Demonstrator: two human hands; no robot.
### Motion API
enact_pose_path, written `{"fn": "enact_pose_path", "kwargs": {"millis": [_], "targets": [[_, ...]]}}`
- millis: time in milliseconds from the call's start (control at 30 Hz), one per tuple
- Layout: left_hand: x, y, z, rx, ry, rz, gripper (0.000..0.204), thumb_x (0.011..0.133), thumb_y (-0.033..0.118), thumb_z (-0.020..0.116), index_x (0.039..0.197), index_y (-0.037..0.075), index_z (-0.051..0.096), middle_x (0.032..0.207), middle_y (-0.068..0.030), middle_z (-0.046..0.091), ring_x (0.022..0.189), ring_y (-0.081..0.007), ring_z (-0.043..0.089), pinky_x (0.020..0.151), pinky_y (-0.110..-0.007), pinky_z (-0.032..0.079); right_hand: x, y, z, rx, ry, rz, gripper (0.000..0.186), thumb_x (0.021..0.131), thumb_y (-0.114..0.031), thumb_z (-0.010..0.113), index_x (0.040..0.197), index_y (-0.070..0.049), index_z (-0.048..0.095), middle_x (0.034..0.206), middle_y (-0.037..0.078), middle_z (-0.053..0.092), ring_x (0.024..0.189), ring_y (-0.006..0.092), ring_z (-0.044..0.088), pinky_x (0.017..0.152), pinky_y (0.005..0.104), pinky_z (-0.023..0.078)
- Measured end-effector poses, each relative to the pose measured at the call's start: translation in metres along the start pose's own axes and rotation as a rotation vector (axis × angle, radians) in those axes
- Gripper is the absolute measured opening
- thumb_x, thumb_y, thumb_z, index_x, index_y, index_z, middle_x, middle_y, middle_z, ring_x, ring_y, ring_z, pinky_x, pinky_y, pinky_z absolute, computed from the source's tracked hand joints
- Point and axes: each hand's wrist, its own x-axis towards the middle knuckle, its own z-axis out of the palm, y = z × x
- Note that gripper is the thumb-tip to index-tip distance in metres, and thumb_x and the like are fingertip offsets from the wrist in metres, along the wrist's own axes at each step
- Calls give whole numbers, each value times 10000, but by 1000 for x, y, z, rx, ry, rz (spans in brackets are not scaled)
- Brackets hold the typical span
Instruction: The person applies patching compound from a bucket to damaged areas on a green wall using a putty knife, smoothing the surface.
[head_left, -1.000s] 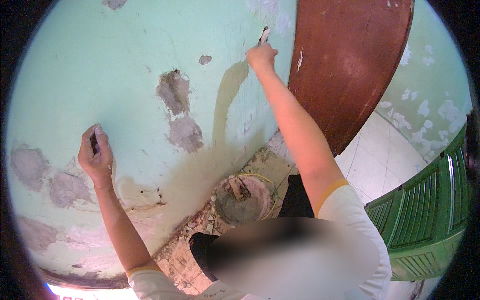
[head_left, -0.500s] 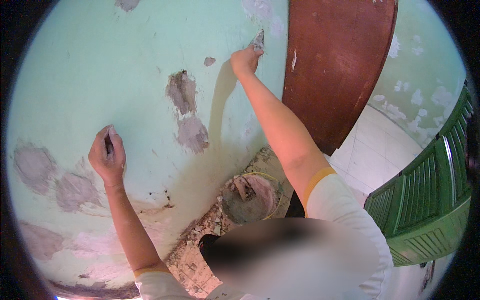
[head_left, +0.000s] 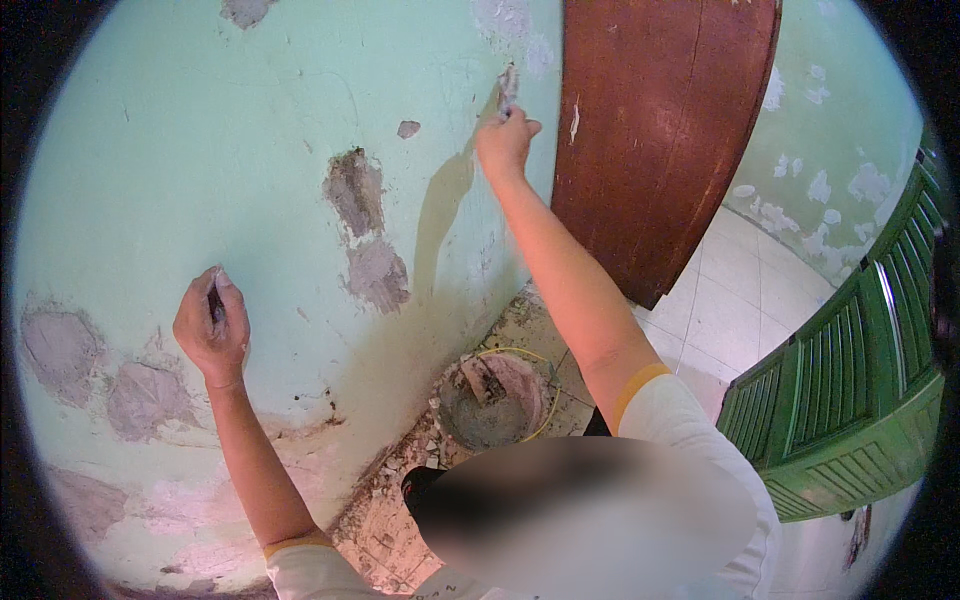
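Observation:
At the upper middle, my right hand point(head_left: 505, 150) grips a small trowel point(head_left: 508, 88), its blade smeared with grey filler. The blade is up against or very close to the pale green wall point(head_left: 260, 170), just left of the brown door panel point(head_left: 660, 130). My left hand point(head_left: 212, 328) is raised before the wall on the left, fingers curled round to meet the thumb. A dark hollow shows inside that curl; whatever it may hold is hidden. Between the hands, the wall has a rough grey patch point(head_left: 356, 190) above a smoother one point(head_left: 377, 273).
Below on the tiled floor stands a bucket point(head_left: 540, 392) of grey mortar with a yellow handle and a tool in it. Rubble point(head_left: 400, 462) lies along the wall's foot. Green louvred shutters point(head_left: 840, 390) lean at the right. More grey patches point(head_left: 60, 350) mark the wall's left.
My right hand has drawn down slightly along the wall, and the trowel has turned more upright. My left hand keeps its curl. The whole view has shifted a little.

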Motion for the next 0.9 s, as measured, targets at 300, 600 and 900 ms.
{"fn": "enact_pose_path", "kwargs": {"millis": [300, 600, 900], "targets": [[-7, -7, 3, 21, -49, -77, 146, 919, 92, 578, 947, -30, 654, 713, -60, 614, 610, -92, 547, 567, -228, 459, -5, 5, 23, 45, -110, 63, 390, 863, -75, 500, 1195, 120, 437, 1196, 357, 354, 985, 461, 541, 891, 478, 448], [29, -3, 0, 73, -14, -109, 151, 923, 107, 588, 990, -20, 631, 815, -77, 632, 678, -119, 574, 632, -243, 486, 33, 9, -5, 97, -64, 14, 390, 877, -78, 482, 1219, 105, 441, 1201, 344, 359, 982, 444, 545, 894, 448, 446], [70, 4, 7, 485, 127, 279, 117, 864, 142, 637, 934, 49, 630, 798, -63, 626, 651, -182, 601, 581, -275, 500, -19, 46, -6, 199, -87, -120, 452, 878, -38, 486, 1282, 135, 380, 1146, 282, 384, 986, 422, 525, 889, 440, 445]]}}
